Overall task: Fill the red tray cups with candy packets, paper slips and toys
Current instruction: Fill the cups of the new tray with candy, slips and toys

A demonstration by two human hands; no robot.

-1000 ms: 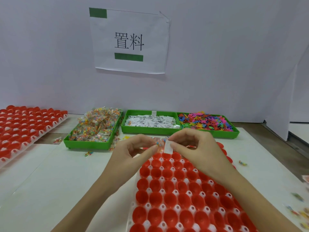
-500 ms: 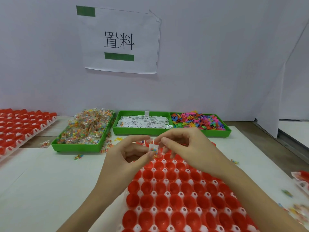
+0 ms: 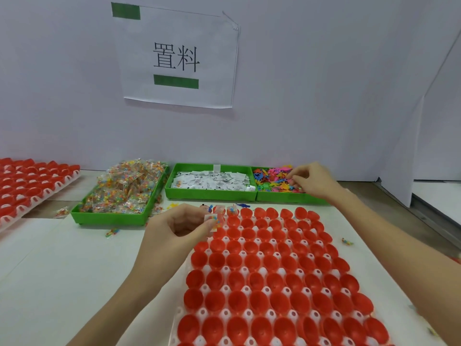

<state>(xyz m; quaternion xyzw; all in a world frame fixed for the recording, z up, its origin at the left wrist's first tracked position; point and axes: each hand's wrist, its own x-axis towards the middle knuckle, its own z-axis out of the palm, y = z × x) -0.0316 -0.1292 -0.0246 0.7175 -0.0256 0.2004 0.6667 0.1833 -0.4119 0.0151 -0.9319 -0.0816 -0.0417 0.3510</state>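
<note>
**Filling station with sign "置料"**

A white paper sign (image 3: 178, 58) reading "置料" between two green bars is hanging on the wall at 12 o'clock. Your left hand (image 3: 174, 228) is pinching a clear candy packet (image 3: 214, 220) with a white slip at the red tray (image 3: 274, 278)'s 11 o'clock corner. Your right hand (image 3: 313, 181) is reaching with curled fingers into the toy bin (image 3: 277, 182) at 1 o'clock; whether it is grasping a toy cannot be told. The print on the slips in the middle bin (image 3: 212, 181) is too small to read. The glossy, round cups are running off the bottom edge. The candy bin (image 3: 124, 193) is sitting at 10 o'clock.
</note>
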